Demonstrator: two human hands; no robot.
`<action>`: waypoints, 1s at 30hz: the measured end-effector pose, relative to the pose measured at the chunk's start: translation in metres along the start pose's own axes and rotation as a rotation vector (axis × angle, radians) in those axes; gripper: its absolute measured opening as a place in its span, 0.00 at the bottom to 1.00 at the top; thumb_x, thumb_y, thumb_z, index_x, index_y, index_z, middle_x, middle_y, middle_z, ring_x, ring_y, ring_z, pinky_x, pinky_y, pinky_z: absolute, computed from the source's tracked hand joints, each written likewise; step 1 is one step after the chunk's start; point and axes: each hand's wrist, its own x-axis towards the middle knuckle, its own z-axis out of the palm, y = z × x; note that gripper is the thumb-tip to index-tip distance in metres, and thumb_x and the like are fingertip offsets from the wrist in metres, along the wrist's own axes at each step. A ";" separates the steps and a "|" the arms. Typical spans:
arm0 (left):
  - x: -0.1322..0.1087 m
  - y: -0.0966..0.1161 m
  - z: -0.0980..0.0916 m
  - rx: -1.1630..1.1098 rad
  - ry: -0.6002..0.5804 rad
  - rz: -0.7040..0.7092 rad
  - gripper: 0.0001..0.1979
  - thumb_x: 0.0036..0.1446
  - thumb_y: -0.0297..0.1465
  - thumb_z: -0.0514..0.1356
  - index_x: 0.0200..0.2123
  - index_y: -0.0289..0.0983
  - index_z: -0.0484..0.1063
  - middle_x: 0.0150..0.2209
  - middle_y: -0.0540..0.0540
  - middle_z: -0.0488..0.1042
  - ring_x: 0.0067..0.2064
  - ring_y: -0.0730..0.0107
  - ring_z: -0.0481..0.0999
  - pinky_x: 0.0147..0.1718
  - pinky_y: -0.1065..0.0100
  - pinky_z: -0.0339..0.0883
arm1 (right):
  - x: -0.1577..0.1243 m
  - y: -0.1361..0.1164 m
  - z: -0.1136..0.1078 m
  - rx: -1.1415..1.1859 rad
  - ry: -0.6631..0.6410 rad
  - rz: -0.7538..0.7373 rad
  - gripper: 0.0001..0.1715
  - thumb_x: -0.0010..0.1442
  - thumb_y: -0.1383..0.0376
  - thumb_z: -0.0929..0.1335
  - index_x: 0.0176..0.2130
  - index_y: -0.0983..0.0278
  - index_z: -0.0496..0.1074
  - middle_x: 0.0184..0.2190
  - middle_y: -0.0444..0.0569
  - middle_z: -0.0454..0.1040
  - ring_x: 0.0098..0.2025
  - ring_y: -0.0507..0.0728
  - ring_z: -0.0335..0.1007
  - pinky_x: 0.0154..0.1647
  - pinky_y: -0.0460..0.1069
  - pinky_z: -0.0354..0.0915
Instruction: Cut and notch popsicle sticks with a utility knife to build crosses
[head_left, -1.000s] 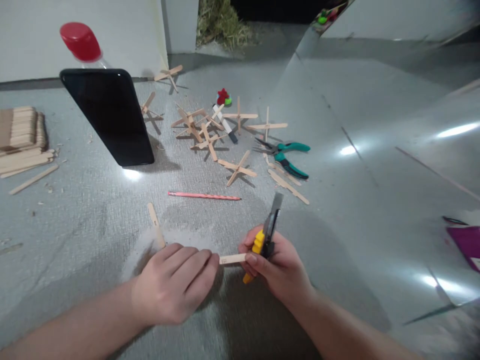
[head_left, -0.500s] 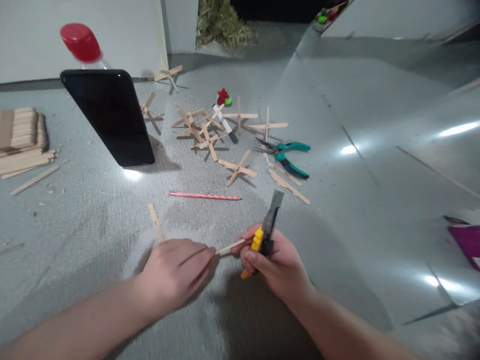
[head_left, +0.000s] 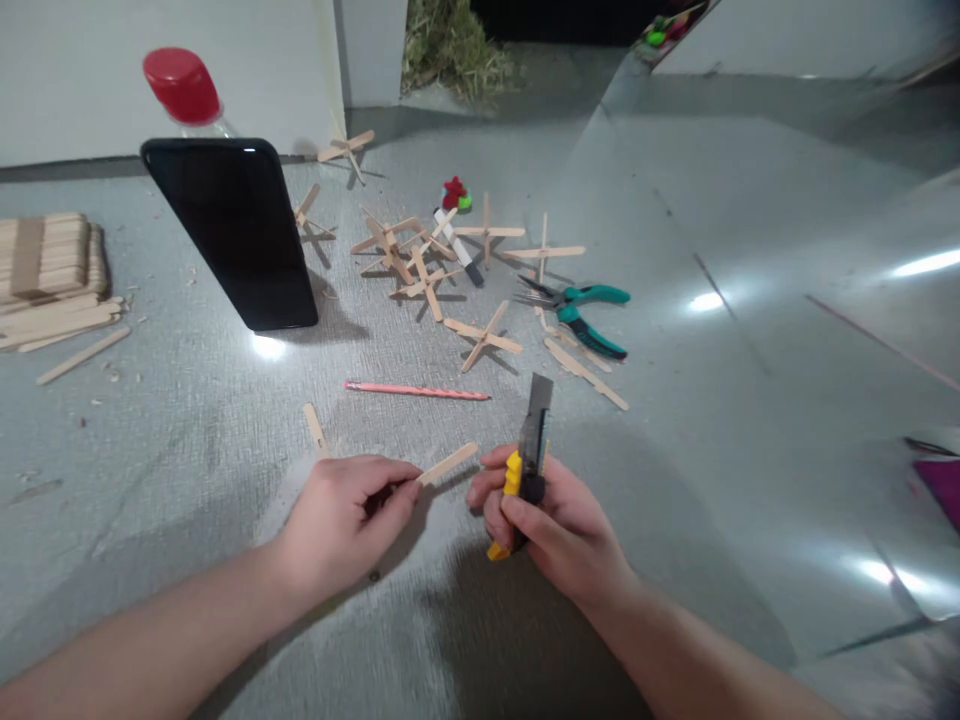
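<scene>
Craft stick (head_left: 448,464) pinched at one end by the left hand (head_left: 341,520), its free end angled toward the right hand (head_left: 551,520), which is closed around a yellow utility knife (head_left: 529,455) just beside it, not touching. A second stick (head_left: 315,430) lies on the table (head_left: 187,450) just past the left hand. Beyond both hands lie a pink pencil (head_left: 416,390), stick crosses (head_left: 484,337) and teal pliers (head_left: 581,312).
</scene>
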 end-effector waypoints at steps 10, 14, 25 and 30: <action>0.001 -0.002 0.000 0.007 -0.005 0.022 0.08 0.66 0.27 0.58 0.40 0.38 0.78 0.28 0.53 0.79 0.28 0.78 0.77 0.27 0.77 0.69 | -0.002 -0.004 0.001 -0.030 -0.069 0.030 0.20 0.66 0.53 0.70 0.51 0.60 0.66 0.36 0.47 0.76 0.24 0.49 0.67 0.24 0.47 0.67; 0.002 -0.001 -0.001 0.083 0.017 0.078 0.08 0.66 0.27 0.57 0.39 0.37 0.77 0.28 0.53 0.78 0.27 0.78 0.77 0.27 0.77 0.70 | -0.002 -0.003 0.001 -0.016 -0.095 0.026 0.19 0.67 0.54 0.69 0.52 0.60 0.65 0.36 0.47 0.77 0.25 0.49 0.67 0.24 0.46 0.68; -0.007 -0.012 0.001 0.624 0.031 0.409 0.12 0.65 0.22 0.52 0.45 0.29 0.74 0.34 0.42 0.77 0.28 0.67 0.75 0.24 0.67 0.70 | -0.010 -0.011 0.003 -0.579 -0.108 -0.068 0.23 0.71 0.62 0.64 0.62 0.57 0.56 0.39 0.48 0.78 0.24 0.50 0.72 0.25 0.46 0.72; -0.010 -0.004 0.001 0.778 0.007 0.437 0.11 0.62 0.20 0.52 0.41 0.28 0.74 0.25 0.47 0.70 0.22 0.67 0.66 0.18 0.65 0.60 | -0.022 -0.017 0.012 -1.089 -0.064 -0.352 0.29 0.67 0.68 0.63 0.65 0.58 0.56 0.47 0.56 0.80 0.45 0.62 0.81 0.44 0.55 0.78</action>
